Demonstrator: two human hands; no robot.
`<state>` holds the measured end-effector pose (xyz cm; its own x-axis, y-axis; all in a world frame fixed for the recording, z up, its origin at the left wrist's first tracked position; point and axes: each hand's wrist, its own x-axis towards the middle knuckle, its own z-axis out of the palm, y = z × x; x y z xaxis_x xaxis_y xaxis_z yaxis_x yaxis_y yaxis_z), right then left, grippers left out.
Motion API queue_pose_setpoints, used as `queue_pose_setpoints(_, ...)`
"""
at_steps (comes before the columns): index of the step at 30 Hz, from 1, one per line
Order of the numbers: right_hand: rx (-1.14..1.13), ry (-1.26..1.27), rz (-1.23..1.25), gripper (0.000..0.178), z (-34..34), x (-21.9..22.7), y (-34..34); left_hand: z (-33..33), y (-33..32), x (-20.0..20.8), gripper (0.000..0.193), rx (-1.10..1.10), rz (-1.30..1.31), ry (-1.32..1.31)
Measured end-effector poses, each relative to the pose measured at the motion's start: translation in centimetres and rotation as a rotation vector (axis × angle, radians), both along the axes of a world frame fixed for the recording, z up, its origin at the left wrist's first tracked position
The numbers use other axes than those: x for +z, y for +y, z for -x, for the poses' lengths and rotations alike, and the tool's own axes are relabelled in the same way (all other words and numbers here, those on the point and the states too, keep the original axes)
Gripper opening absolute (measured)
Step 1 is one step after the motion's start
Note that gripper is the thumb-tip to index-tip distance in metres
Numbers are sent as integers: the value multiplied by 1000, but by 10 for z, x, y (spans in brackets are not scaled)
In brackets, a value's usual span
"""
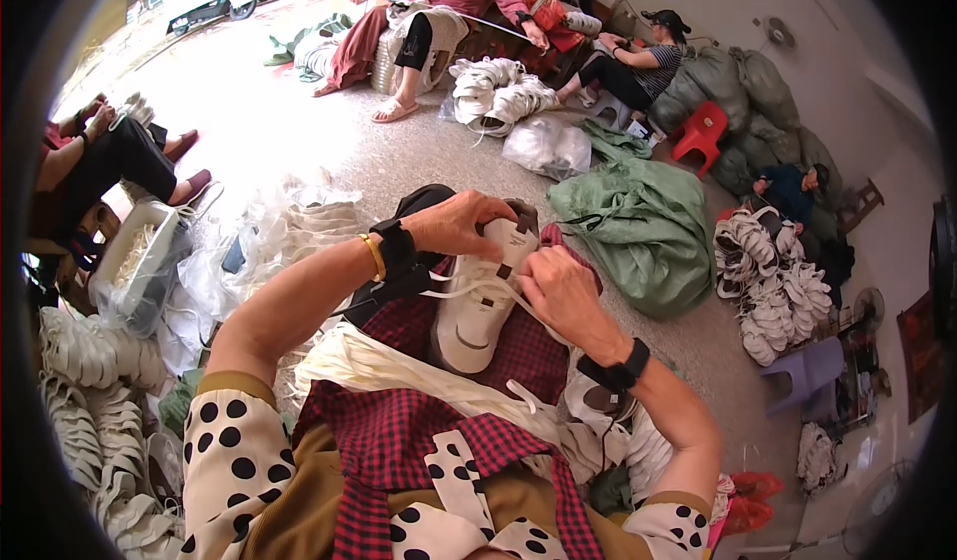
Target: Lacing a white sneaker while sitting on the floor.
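On my lap, over a red-and-black checked cloth [538, 356], lies a white sneaker [464, 336] with its toe pointing toward me. My left hand [457, 225] is closed around the upper part of the shoe, thumb and fingers by the tongue. At the eyelets, the fingers of my right hand [564, 287] are pinched together at a white shoelace [481, 289]; the fingertips partly hide the lace end. Loose lace trails across the shoe's front. A thick bundle of cream laces [399, 363] rests across my lap, nearer to me than the shoe.
White shoe uppers [85, 351] are stacked at left, near a plastic-lined bin [135, 261]. A green sack [643, 231] lies ahead right, with a shoe pile [773, 281] beyond. Several people sit around; a red chair [701, 134] and a purple stool [805, 371] stand right.
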<state>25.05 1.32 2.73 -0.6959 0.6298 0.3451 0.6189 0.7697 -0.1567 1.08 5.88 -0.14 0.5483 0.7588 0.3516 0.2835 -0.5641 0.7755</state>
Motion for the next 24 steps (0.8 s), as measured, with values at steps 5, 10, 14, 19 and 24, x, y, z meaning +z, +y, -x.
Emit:
queue_pose_setpoints(5,-314,-262,-354,12,-103,21,28,2,-14,15,56,76,59,98)
queue_pose_setpoints(10,-305,66,-95,12,-122,11,12,-10,-23,6,32,181,-203,-125)
queue_pose_setpoints(14,-296,247,100,15,-63,7,-13,-16,-57,10,11,341,-553,131)
queue_pose_setpoints(19,-51,192,124,18,-24,-24,-17,-40,-64,-2,4,344,-548,325)
queue_pose_setpoints(24,-88,299,155,14,-22,-35,-12,-49,-65,-5,12,402,-484,396)
